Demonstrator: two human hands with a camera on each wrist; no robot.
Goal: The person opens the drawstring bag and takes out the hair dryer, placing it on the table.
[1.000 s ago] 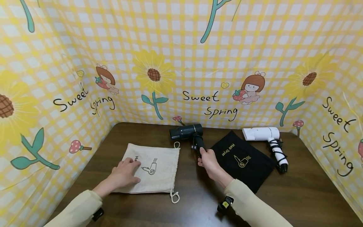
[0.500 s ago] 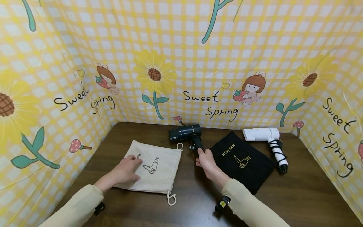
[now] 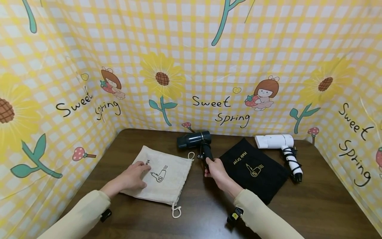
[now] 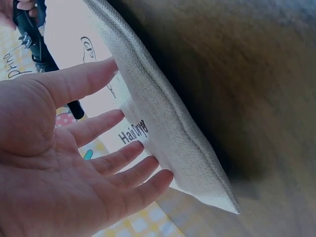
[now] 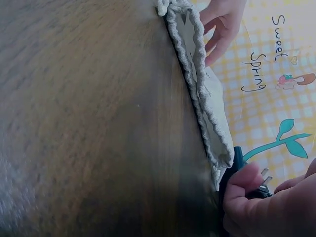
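A cream drawstring bag (image 3: pixel 167 181) with a printed hair dryer lies at a slant on the table. My left hand (image 3: pixel 133 177) rests its spread fingertips on the bag's upper side, as the left wrist view shows. In the right wrist view the ruffled mouth of the bag (image 5: pixel 200 94) gapes slightly, facing right in the head view. My right hand (image 3: pixel 217 170) grips the handle end of a black hair dryer (image 3: pixel 194 140), whose barrel points left near the table's back edge. Its plug prongs (image 5: pixel 265 180) stick out beside the fingers.
A black drawstring bag (image 3: pixel 255 171) marked Hair Dryer lies flat under and beside the right forearm. Right of it is a white hair dryer (image 3: pixel 274 141) with its black cord wound round the handle. Checked cloth (image 3: pixel 191 66) walls the brown table (image 3: pixel 325 199) at back and sides.
The cream bag has turned clockwise and shifted slightly up and right under my left hand. My right hand has drawn the black hair dryer slightly left and toward me.
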